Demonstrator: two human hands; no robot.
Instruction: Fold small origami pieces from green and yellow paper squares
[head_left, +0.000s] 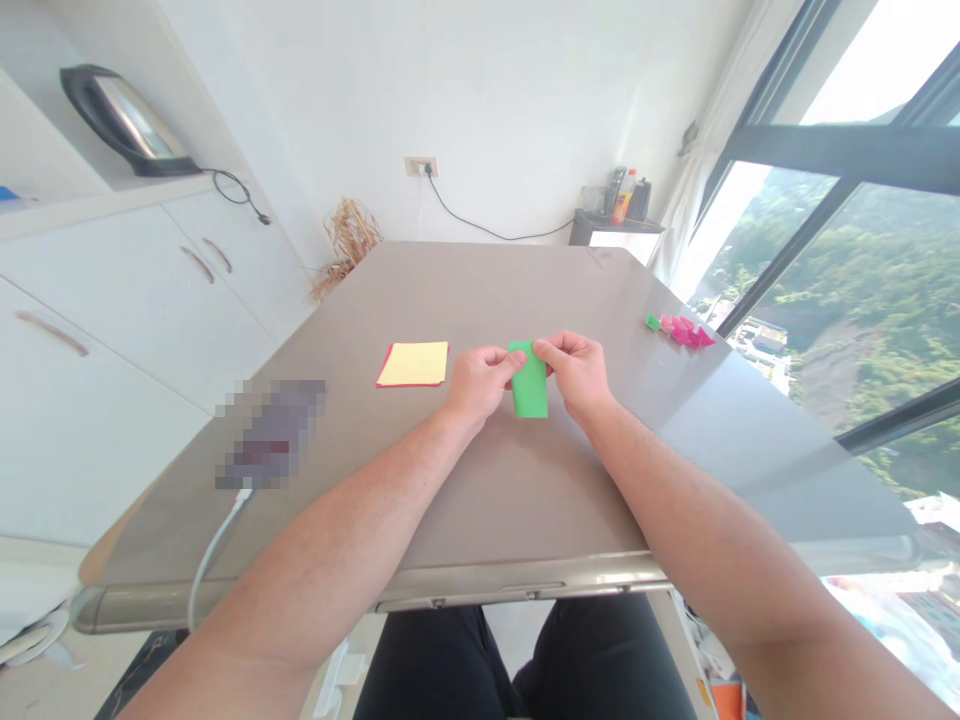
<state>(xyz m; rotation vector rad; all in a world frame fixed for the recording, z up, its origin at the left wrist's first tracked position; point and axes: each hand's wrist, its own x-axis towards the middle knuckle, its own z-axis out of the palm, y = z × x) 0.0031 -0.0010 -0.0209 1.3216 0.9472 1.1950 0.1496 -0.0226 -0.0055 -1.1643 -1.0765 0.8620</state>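
Note:
Between my two hands is a green piece of folded paper (pixel 531 388), a narrow upright rectangle above the grey-brown table (pixel 480 290). My left hand (pixel 484 380) pinches its upper left edge, thumb on the front. At the upper right corner, my right hand (pixel 579 372) grips it the same way. The fingers behind the paper are mostly hidden. Left of my left hand lies a stack of square paper (pixel 412 364), pale yellow on top with red showing at its edges.
Small folded pink and green paper pieces (pixel 681 330) lie at the table's right side by the window. A blurred-out dark device (pixel 274 435) with a white cable (pixel 214 550) is at the left. Behind the table, a small stand (pixel 616 232) holds bottles.

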